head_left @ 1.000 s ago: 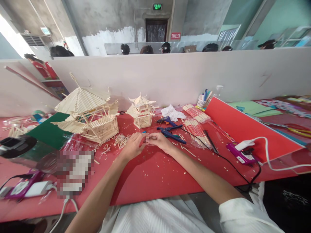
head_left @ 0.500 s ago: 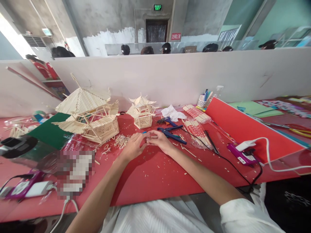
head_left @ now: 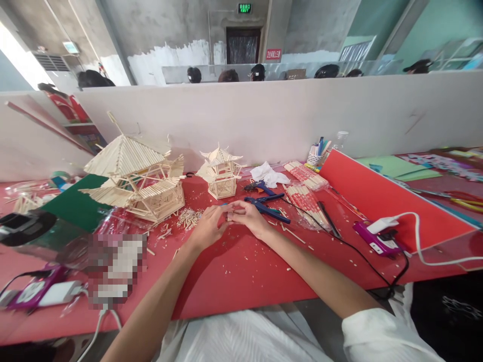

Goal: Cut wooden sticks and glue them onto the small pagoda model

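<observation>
Pale piece (head_left: 229,218), mostly hidden, was seemingly pinched between left hand (head_left: 207,226) and right hand (head_left: 249,218), best steadied by a light grip.

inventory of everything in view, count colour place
large stick pavilion: one, cream, left
small stick pavilion: one, cream, back
stick scraps: many, cream, centre
tissue: one, white, back
tools: two, blue, centre
stick packs: two, red and cream, right
board: one, red, right
power strips: two, purple, both sides
large bottle: one, black-lidded, left
table: one, red, beneath
partition: one, white, behind
exit sign: one, green, top
left hand: one, bare, centre
right hand: one, bare, centre
</observation>
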{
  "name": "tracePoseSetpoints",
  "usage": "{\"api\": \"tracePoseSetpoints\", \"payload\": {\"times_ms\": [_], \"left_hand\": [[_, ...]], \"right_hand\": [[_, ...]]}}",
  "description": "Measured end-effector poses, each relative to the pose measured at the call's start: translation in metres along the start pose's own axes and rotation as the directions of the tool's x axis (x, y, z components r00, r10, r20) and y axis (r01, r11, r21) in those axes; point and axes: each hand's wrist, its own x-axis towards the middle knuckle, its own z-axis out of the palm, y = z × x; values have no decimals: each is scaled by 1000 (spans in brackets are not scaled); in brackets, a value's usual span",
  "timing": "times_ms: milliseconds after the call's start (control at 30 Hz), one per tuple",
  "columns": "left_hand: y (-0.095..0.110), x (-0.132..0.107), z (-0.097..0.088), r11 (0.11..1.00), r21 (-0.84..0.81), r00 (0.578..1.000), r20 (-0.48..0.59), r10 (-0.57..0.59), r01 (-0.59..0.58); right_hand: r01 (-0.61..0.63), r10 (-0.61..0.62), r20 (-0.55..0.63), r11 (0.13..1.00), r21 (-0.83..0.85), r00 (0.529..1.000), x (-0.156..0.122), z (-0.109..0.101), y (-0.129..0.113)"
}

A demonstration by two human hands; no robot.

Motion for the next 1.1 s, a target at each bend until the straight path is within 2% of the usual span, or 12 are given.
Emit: {"api": "tracePoseSetpoints", "payload": {"times_ms": [233, 667, 1100], "left_hand": [[1, 0, -3, 999, -19, 999, -21, -40, 40], [-2, -1, 0, 996, -47, 997, 17, -72, 73], [-2, -1, 0, 999, -21, 999, -2, -44, 44]], "right_hand": [[5, -5, 2, 999, 32, 1000, 1, -4, 1], [12, -12, -11, 999, -41, 1000, 2, -5, 2], [54, -57, -47, 997, -62, 997, 3, -3, 0]]}}
